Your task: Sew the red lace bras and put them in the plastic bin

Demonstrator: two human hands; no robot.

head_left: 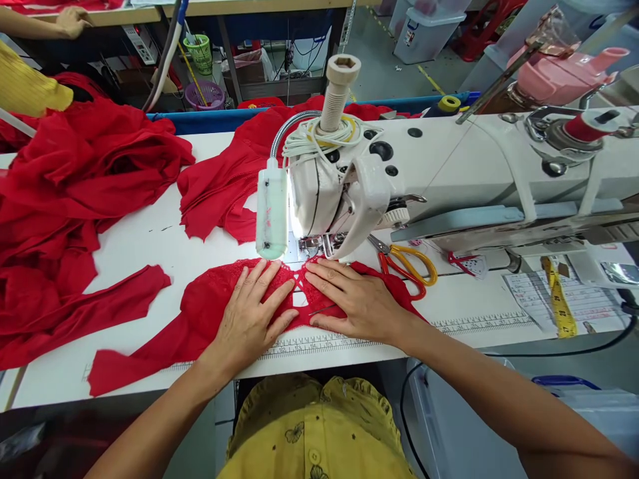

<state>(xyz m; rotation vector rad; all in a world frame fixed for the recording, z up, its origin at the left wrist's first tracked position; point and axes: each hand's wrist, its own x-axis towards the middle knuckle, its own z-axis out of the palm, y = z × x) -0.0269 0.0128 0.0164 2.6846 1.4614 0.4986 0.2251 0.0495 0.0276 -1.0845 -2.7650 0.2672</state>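
My left hand (pixel 257 306) lies flat on a red garment piece (pixel 202 306) with lace, its fingers stretched out towards the sewing machine (pixel 439 153). Opposite it, my right hand (pixel 349 296) presses flat on the same piece, fingers extended. Between the hands, a crossed lace part with small openings shows the white table (pixel 140 246). A thin dark pointed thing (pixel 323 310) pokes out by my right fingers; its kind is unclear. The presser foot (pixel 312 245) stands just beyond the fabric's lace edge. To the right of my right hand lie scissors (pixel 407 266) with orange and yellow handles.
Red fabric (pixel 74 179) is heaped on the left, with another red piece (pixel 219 186) behind the lamp (pixel 272 213). A printed ruler (pixel 319 346) runs along the front edge. Papers (pixel 529 299) and a yellow measuring tape (pixel 558 299) lie right. Another person's hand (pixel 74 22) is far left.
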